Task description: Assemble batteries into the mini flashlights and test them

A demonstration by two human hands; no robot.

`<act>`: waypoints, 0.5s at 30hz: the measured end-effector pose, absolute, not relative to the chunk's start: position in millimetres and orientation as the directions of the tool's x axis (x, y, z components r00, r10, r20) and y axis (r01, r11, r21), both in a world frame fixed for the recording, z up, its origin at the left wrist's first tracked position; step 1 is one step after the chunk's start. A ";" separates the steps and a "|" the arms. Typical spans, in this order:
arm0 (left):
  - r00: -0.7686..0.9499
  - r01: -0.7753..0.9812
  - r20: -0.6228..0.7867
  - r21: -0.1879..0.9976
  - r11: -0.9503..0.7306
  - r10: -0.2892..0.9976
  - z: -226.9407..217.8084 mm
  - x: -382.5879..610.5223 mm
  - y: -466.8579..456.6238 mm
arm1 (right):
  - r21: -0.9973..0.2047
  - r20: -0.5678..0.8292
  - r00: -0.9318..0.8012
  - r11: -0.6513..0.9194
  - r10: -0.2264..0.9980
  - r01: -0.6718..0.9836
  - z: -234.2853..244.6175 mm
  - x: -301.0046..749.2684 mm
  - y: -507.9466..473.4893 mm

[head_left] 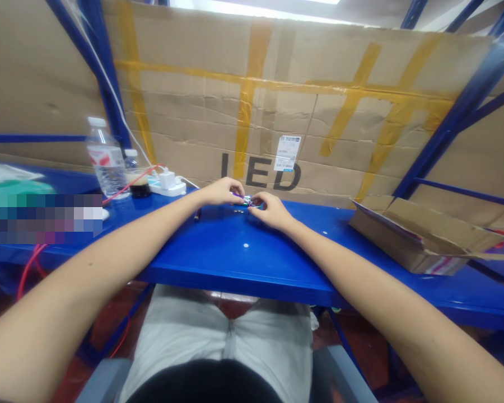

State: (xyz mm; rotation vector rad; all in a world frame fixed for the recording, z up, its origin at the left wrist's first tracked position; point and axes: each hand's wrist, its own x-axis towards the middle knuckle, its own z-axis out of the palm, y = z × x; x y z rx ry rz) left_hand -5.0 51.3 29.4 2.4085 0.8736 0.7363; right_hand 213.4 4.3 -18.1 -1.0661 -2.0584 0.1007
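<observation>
Both hands meet over the far part of the blue table, close to the cardboard. Between them is a small shiny multicoloured piece, too small to name. My left hand pinches its left end with thumb and fingers. At its right end, my right hand has thumb and forefinger closed on it in a ring shape. Just below the fingers lie a few tiny metallic bits on the tabletop. A short dark stick-like item rests under my left wrist.
An open cardboard box stands on the right. To the left are a clear water bottle, a small bottle of dark liquid, a white power strip and a red cable. Behind rises a taped cardboard sheet.
</observation>
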 end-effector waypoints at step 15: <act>0.612 0.290 0.352 0.734 -0.615 0.708 18.6 8.8 49.9 | -0.293 0.737 -0.345 0.735 0.581 0.611 -12.5 204.0 2.0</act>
